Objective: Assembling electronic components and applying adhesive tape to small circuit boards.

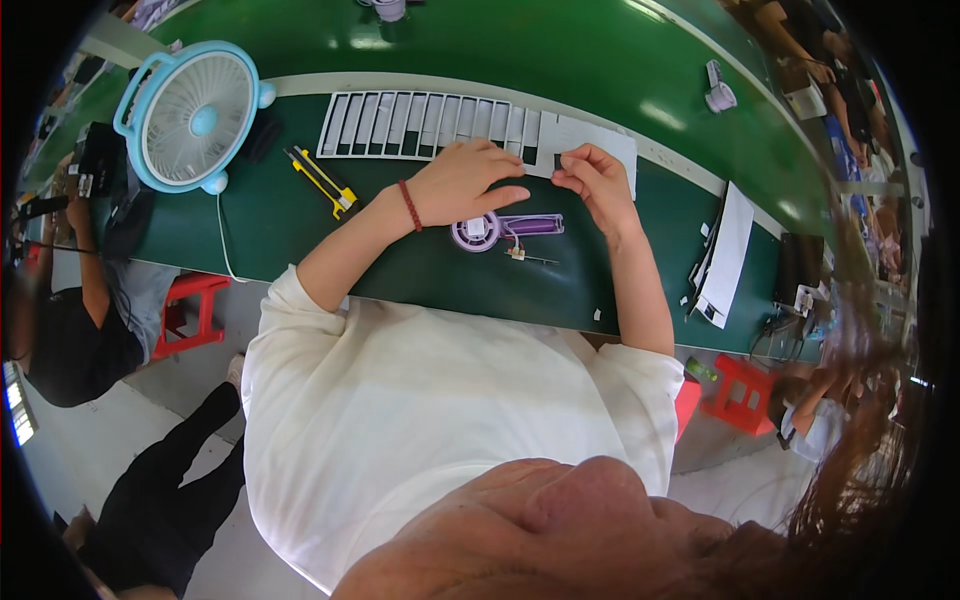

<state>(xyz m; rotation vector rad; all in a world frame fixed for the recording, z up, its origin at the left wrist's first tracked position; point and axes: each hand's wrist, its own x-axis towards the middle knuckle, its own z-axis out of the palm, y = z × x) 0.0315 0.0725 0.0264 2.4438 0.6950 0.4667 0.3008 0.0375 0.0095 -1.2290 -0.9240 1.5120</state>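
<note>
My left hand (pixel 472 183), a red beaded band at its wrist, lies with fingers stretched out over the lower edge of a white slotted sheet (pixel 375 125). Its thumb stands apart from the fingers, and nothing shows in its grip. To the right, my right hand (pixel 597 187) pinches thumb and forefinger together beside a plain white sheet (pixel 610 145). A small dark patch shows by those fingertips; what they hold is too small to make out. Below the hands lies a purple handheld-fan housing (pixel 545 224) with a round end, wired to a small circuit board (pixel 517 254).
A blue desk fan (pixel 203 120) stands at the left, its white cable running off the table edge. A yellow utility knife (pixel 322 182) lies near it. White sheets (pixel 727 255) are stacked at the right. Beyond is a green conveyor belt (pixel 560 50). Other people sit on both sides.
</note>
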